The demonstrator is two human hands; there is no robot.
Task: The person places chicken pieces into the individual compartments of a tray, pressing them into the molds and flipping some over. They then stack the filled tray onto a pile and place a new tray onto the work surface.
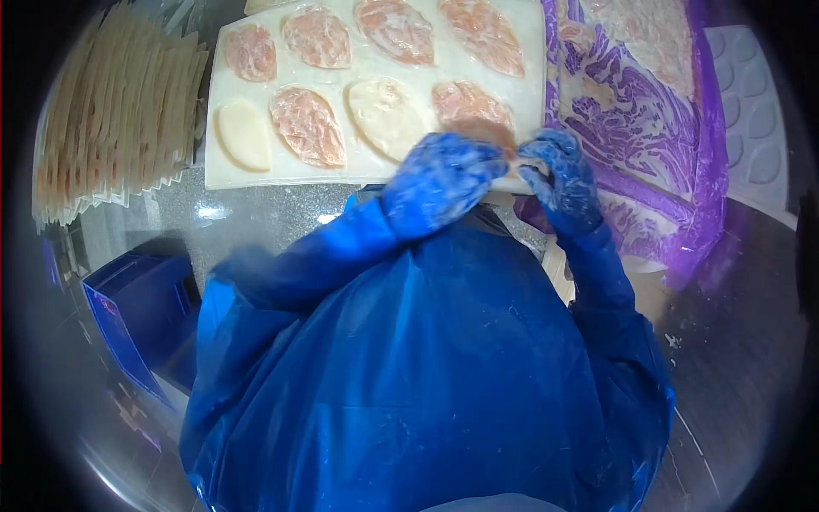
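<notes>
Your left hand (448,181) and right hand (559,177) are close together at the near right corner of the white tray (367,172). Both have curled fingers, with only a narrow space inside. I cannot tell if either is pinching tight.

The piece of pink meat (471,107) is by your fingertips, in the last near hollow on the right. Your hands probably come in from 2 sides so you can work its near edge.

Your left arm slants far and right across your blue apron (426,358). Your right arm goes almost straight to the far side, elbow bent low.

The tray has 8 hollows: 6 show pink meat, and 2 in the near row look pale. The leaf-shaped hollows likely keep each piece flat and apart.

To the right, more meat (640,34) lies in purple plastic (712,179), likely kept close for reaching. Past that is another hollowed tray (755,189). To the left, thin sheets (119,111) stand on edge, with a blue box (119,333) nearer you.
</notes>
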